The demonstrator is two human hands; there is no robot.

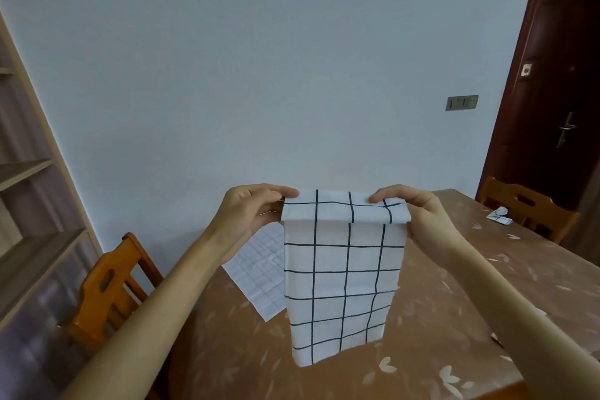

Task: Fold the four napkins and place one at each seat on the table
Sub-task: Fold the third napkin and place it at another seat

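Note:
A white napkin with a dark grid [344, 273] hangs in the air above the table, its top edge folded over toward me. My left hand [253, 211] pinches the top left corner and my right hand [412, 208] pinches the top right corner. Behind it, another white checked napkin [259, 269] lies flat on the table near the far left corner, partly hidden by the held one. A small folded napkin [500, 216] rests at the far right seat.
The table [454, 286] has a brown cloth with a leaf pattern. One wooden chair [110, 286] stands at the left side and another [526, 204] at the far right. A shelf unit [29, 204] is on the left, a dark door [558, 91] on the right.

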